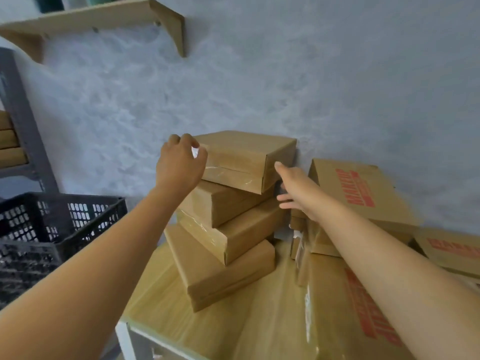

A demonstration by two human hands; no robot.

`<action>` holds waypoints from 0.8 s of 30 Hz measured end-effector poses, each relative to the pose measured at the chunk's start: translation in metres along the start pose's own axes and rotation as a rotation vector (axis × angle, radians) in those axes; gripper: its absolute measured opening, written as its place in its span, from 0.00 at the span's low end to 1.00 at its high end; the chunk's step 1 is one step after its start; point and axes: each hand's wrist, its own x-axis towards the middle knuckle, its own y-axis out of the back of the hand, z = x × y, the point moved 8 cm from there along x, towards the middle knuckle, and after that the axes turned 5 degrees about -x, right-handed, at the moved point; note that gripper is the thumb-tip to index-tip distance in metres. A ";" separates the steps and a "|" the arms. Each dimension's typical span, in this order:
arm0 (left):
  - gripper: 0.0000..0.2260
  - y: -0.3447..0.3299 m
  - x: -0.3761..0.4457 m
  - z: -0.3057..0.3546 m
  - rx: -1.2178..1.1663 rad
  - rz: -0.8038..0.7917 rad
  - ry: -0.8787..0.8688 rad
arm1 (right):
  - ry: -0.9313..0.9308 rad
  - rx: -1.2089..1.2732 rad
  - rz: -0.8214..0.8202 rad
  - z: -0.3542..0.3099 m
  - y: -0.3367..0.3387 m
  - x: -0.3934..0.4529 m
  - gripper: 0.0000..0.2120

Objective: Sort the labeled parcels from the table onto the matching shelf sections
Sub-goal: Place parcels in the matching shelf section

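I see a stack of 4 brown parcels on the wooden surface (pixel 259 320), against the grey wall. My left hand (pixel 179 165) curls its fingers over the left end of the top parcel (pixel 241 158), gripping it. My right hand (pixel 293 189) reaches toward that parcel's right side with fingers extended, holding nothing. Red-printed boxes (pixel 363 190) lie to the right; a black crate (pixel 59 224) stands at left.

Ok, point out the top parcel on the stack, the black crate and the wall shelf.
top parcel (pixel 241 154): head view, its upper face.
black crate (pixel 78 219): head view, its right wall.
wall shelf (pixel 85 18): head view, its front edge.
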 end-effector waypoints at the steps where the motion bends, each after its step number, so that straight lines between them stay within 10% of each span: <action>1: 0.15 -0.002 0.012 -0.008 -0.007 -0.006 0.014 | -0.043 0.068 -0.004 -0.003 -0.006 0.004 0.34; 11: 0.29 -0.058 0.071 -0.087 -0.516 -0.498 0.516 | -0.325 0.610 -0.071 -0.015 -0.039 0.022 0.36; 24: 0.20 -0.062 0.070 -0.096 -0.932 -0.782 0.592 | -0.059 0.569 0.094 -0.020 -0.022 0.007 0.21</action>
